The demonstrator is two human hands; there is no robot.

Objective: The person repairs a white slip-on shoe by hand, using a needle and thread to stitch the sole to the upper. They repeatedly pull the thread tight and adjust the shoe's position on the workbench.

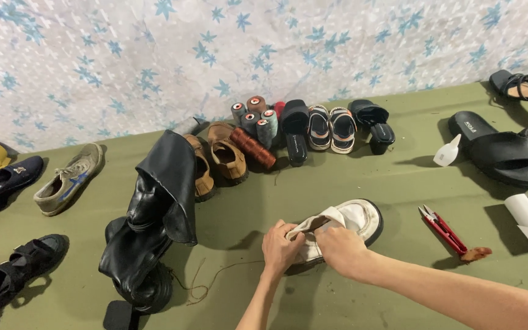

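Both hands grip a white shoe (pixel 343 223) on the green mat (pixel 398 177)

Left hand (pixel 281 247) and right hand (pixel 340 250) pinch its heel fabric; the shoe lies just right of the black boots (pixel 154 214), with red snips (pixel 442 229) further right of the boots

On the green table stand five spools of thread (pixel 253 117), two tall black leather boots (pixel 154 214), two brown leather loafers (pixel 215 160), two striped strappy sandals (pixel 330 127), one white canvas shoe (pixel 352 218) and one red thread snipper (pixel 443 230).
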